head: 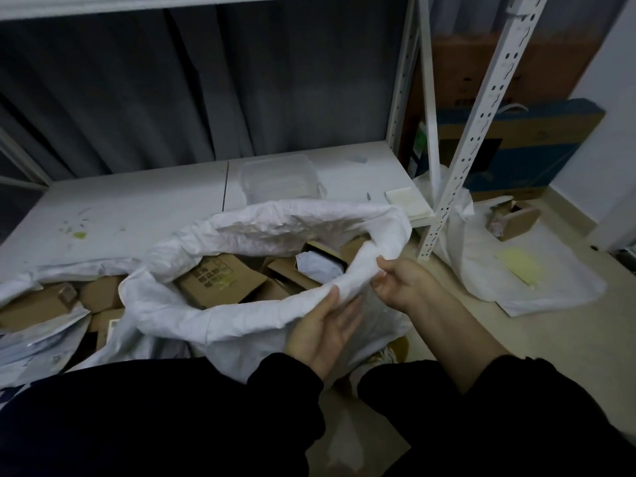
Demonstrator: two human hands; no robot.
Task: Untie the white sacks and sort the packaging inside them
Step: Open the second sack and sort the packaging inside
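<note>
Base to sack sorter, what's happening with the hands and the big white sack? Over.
Right hand pinching white woven sack rim. Left hand flat against it. Sack open, brown cardboard boxes inside. Nothing blocking.

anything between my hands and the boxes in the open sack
Nothing visible: the white sack is open, cardboard boxes lie exposed inside, and the left hand and right hand are at its near rim.

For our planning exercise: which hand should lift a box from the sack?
Probably left: the left hand lies open against the rim of the white sack, near the cardboard boxes; the right hand pinches that rim.
</note>
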